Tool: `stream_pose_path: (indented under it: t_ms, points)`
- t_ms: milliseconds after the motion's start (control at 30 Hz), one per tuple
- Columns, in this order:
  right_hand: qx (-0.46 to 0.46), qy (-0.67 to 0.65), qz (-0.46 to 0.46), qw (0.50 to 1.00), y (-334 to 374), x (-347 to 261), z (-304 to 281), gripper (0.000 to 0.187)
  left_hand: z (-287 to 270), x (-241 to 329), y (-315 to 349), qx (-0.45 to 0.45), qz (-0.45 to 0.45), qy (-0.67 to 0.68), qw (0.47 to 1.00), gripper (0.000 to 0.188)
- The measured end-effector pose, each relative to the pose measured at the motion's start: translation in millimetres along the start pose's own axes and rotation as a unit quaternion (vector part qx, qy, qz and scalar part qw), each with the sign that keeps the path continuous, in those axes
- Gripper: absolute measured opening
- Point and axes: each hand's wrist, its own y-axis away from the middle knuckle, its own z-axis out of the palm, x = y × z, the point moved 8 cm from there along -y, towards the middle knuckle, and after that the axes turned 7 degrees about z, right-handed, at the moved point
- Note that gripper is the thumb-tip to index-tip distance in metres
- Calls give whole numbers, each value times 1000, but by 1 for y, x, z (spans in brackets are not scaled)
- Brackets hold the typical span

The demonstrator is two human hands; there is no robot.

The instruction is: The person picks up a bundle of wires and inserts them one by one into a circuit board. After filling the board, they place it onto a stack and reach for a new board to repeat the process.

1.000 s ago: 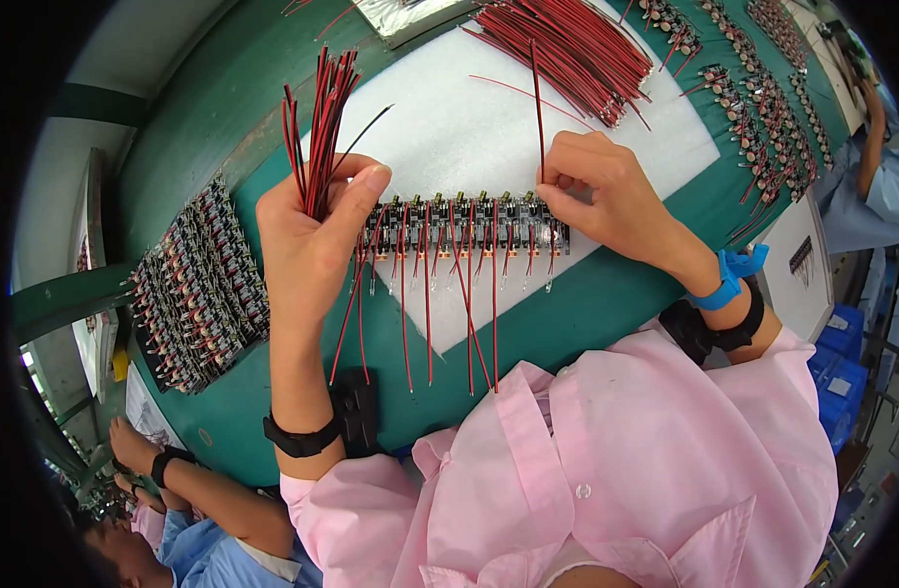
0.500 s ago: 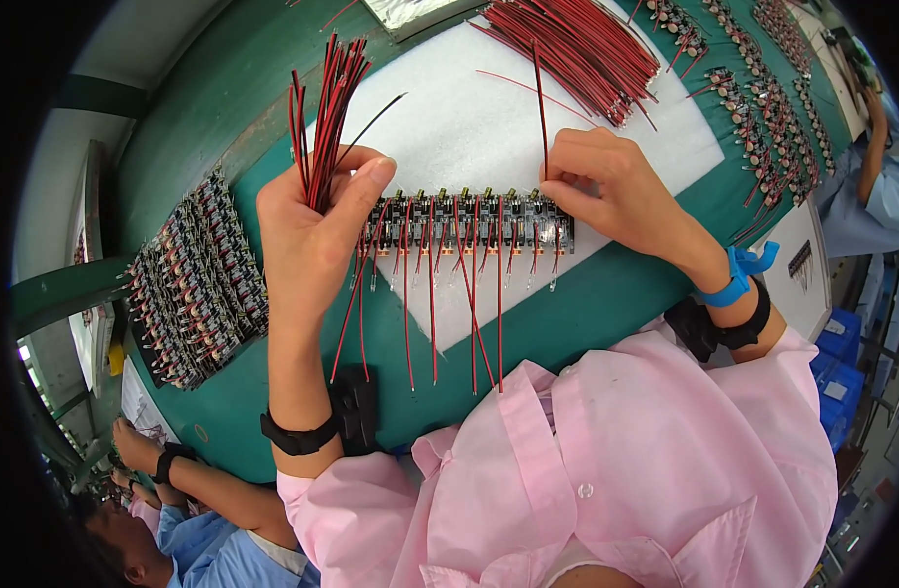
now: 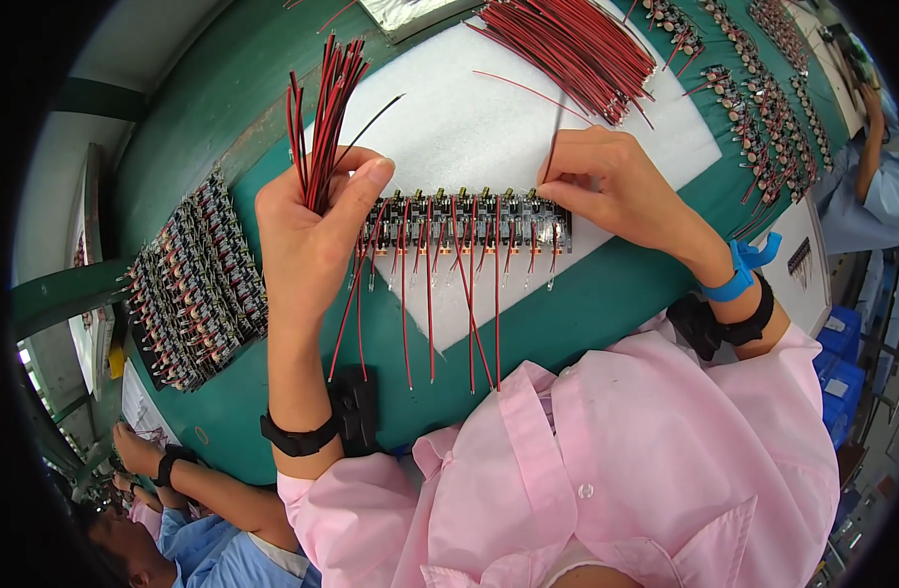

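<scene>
A bundle of red and black wires stands upright in my left hand, its fingers closed round the lower ends. One black wire in it sticks out to the right. My right hand pinches a single wire near its lower end, just above the right end of a strip of small circuit boards. Whether that wire touches a board is hidden by the fingertips. Several red and black wires hang from the strip toward me, along with small clear LEDs on short leads.
A white foam sheet lies under the strip on the green table. More wires are piled at its far end. Finished-looking board strips lie at left and far right. A co-worker's arm is at lower left.
The wire in my right hand has tilted, its upper end swinging to the right. My right hand has turned slightly; my left hand and its bundle stay almost still.
</scene>
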Motion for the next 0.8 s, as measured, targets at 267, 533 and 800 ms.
stream_pose_path:
  t_ms: [267, 533, 800]
  points:
    - [-2, 75, -36, 997, 7, -10, -1, 9, -1, -9, -3, -3, -25, 79, 997, 17]
    - [-3, 208, -104, 973, 22, -27, 6, 16, 6, -29, -5, -40, -108, 357, 927, 25]
    - [-47, 143, -57, 987, -18, -61, -8, 6, 7, -22, -2, 14, -95, 509, 855, 31]
